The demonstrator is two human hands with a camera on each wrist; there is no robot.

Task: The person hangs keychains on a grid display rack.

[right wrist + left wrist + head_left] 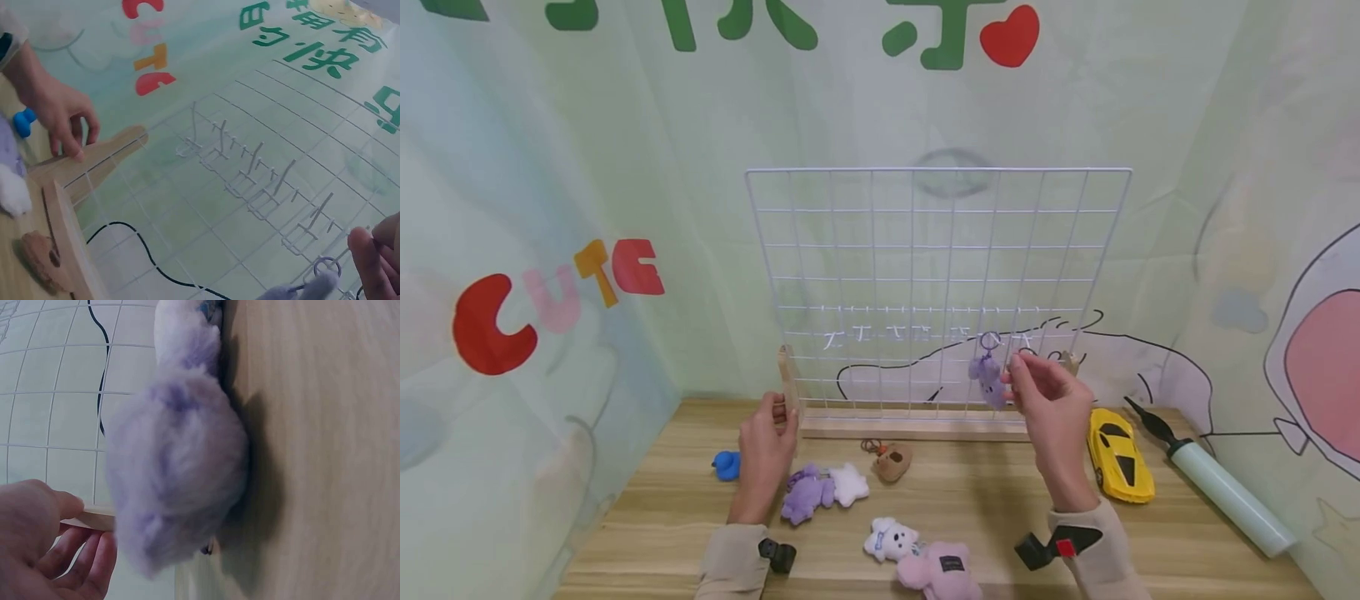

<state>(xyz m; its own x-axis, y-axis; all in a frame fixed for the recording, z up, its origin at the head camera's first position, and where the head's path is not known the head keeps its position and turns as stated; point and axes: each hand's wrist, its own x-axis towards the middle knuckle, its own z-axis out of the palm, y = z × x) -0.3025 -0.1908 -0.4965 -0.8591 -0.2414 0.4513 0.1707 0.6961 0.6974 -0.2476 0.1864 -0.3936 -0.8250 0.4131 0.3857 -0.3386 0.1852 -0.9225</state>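
Observation:
My left hand (767, 442) grips the wooden end piece (789, 379) of the rack's stand, thumb on one side and fingers on the other. A white wire grid (932, 250) rises from this stand, with a row of small white hooks (253, 165) across it. Toward the row's right end, a purple plush keychain (987, 379) hangs upright below its metal ring (327, 267), close to a hook. My right hand (1052, 417) is beside it, thumb and index finger brought together near the ring. Whether those fingertips pinch anything is unclear.
On the table lie a purple plush (807, 493), a white star plush (848, 485), a brown plush (892, 461), a white plush with a face (891, 539) and a pink plush (942, 571). A blue duck (726, 465), yellow toy car (1122, 457) and hand pump (1225, 492) flank them.

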